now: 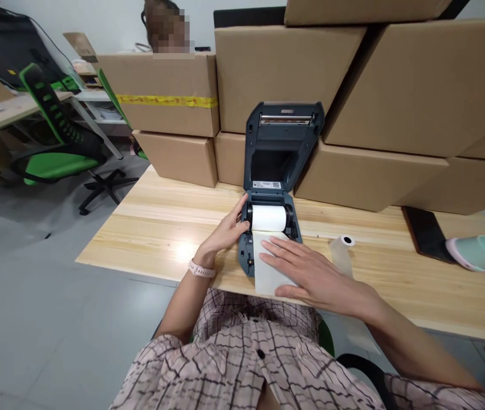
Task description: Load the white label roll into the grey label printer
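A dark grey label printer (245, 259) stands on the wooden table with its lid (282, 145) raised. Inside it sits a white label roll (269, 218), and the loose strip of labels (265, 276) runs out over the printer's front towards me. My left hand (227, 230) rests along the printer's left side, thumb near the roll's left holder, fingers partly hidden behind the housing. Flat on the strip lies my right hand (306, 267), its fingers stretched out and pointing left. Right of the printer is a small roll (347, 241) with a translucent strip trailing from it.
Cardboard boxes (422, 85) are stacked along the back of the table (139, 228). At the right lie a black phone-like slab (428, 233) and a mint-green cup (484, 252) on its side. A green chair (60, 162) stands on the left; a person (167, 28) is behind the boxes.
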`<action>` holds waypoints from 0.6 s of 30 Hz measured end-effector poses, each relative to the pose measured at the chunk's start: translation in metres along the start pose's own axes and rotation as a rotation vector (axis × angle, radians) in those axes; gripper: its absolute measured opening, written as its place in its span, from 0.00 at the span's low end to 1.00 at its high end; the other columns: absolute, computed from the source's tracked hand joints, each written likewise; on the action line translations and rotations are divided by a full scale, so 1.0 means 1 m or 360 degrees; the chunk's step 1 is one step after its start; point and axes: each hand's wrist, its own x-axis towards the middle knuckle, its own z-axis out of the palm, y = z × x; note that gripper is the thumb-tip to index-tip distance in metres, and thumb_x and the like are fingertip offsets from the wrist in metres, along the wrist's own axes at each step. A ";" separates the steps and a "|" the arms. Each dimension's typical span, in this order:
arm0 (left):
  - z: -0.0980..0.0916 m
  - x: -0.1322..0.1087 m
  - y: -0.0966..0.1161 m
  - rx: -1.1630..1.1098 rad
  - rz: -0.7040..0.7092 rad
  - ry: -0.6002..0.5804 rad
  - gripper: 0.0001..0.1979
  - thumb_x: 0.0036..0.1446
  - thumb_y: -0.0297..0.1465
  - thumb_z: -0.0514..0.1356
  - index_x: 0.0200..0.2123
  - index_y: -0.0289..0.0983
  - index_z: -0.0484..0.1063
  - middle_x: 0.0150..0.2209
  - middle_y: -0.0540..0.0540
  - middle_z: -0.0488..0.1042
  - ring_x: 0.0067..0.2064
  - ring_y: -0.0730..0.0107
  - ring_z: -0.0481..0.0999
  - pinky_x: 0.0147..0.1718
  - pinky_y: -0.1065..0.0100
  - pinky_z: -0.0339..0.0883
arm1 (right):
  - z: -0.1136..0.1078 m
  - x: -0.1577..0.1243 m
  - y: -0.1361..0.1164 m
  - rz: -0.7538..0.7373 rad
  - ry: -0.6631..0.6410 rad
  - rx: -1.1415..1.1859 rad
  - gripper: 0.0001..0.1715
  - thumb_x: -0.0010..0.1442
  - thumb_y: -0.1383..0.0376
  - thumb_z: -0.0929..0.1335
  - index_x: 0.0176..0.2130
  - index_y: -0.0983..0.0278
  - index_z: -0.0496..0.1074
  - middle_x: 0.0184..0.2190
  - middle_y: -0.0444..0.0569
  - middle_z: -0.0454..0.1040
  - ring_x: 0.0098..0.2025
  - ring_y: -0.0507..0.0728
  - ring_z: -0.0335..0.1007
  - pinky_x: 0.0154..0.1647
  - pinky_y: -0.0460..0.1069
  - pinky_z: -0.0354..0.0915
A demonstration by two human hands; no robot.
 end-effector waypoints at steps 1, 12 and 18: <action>0.000 0.000 0.000 0.0008 -0.0013 0.0009 0.43 0.63 0.37 0.60 0.76 0.41 0.45 0.78 0.44 0.46 0.77 0.53 0.49 0.76 0.54 0.44 | 0.001 -0.001 -0.001 0.0011 -0.0001 -0.0004 0.44 0.67 0.39 0.64 0.74 0.50 0.56 0.76 0.49 0.52 0.77 0.67 0.47 0.74 0.67 0.55; -0.001 0.000 -0.005 0.0004 0.0019 0.0040 0.41 0.63 0.40 0.62 0.75 0.40 0.51 0.77 0.41 0.49 0.76 0.50 0.52 0.75 0.51 0.46 | 0.017 -0.003 -0.014 -0.0003 -0.0032 -0.0102 0.59 0.62 0.34 0.64 0.76 0.60 0.46 0.78 0.58 0.41 0.79 0.69 0.34 0.75 0.69 0.50; 0.000 -0.001 -0.004 0.0032 0.0013 0.0054 0.39 0.64 0.40 0.62 0.74 0.39 0.53 0.77 0.41 0.50 0.76 0.50 0.53 0.75 0.52 0.47 | 0.025 -0.005 -0.017 -0.0061 0.0062 -0.0215 0.59 0.63 0.36 0.66 0.76 0.65 0.45 0.77 0.63 0.42 0.79 0.71 0.34 0.74 0.70 0.51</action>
